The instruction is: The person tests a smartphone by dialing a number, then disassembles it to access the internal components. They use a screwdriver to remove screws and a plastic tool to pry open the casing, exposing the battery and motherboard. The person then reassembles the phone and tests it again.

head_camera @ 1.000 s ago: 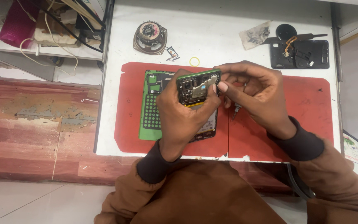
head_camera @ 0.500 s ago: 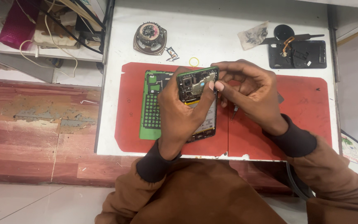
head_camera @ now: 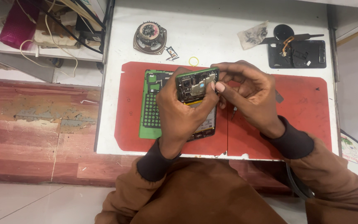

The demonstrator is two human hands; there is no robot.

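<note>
A green back cover (head_camera: 151, 108) lay flat on the red mat (head_camera: 303, 112) of your desk (head_camera: 220, 37). Your left hand (head_camera: 178, 114) was clamped around the opened phone (head_camera: 197, 85), raised above the mat. Your right hand (head_camera: 245, 93) pinched at its upper right edge, fingertips together; the work looked like mid-disassembly, calling for a careful, steady pull.

A small clear plastic bag (head_camera: 252, 35) (crumpled) lies top right.

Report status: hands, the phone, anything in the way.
Left hand grips opened phone, raised over red mat. Right hand pinching at its upper edge. Green back cover lies beside; nothing obstructing.
</note>
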